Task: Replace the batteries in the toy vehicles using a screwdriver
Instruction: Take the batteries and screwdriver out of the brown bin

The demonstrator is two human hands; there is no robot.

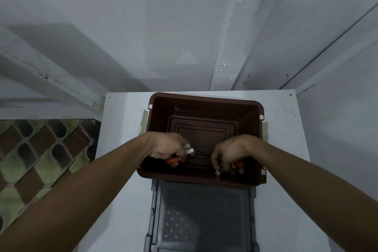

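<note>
A brown plastic bin [204, 102] stands on a white table, and both my hands reach into its near end. My left hand [166, 145] grips several batteries [189, 148], silver ends poking out at the fingers and an orange-red one [173, 159] below the palm. My right hand [230, 153] curls down over more batteries [237, 164] at the bin's near right corner, one dark green with a silver end [219, 172]. No toy vehicle or screwdriver is in sight.
A grey plastic crate [201, 217] sits on the white table [120, 190] just in front of the bin. White walls rise behind and to the right. A patterned brown and green floor [41, 159] lies to the left of the table.
</note>
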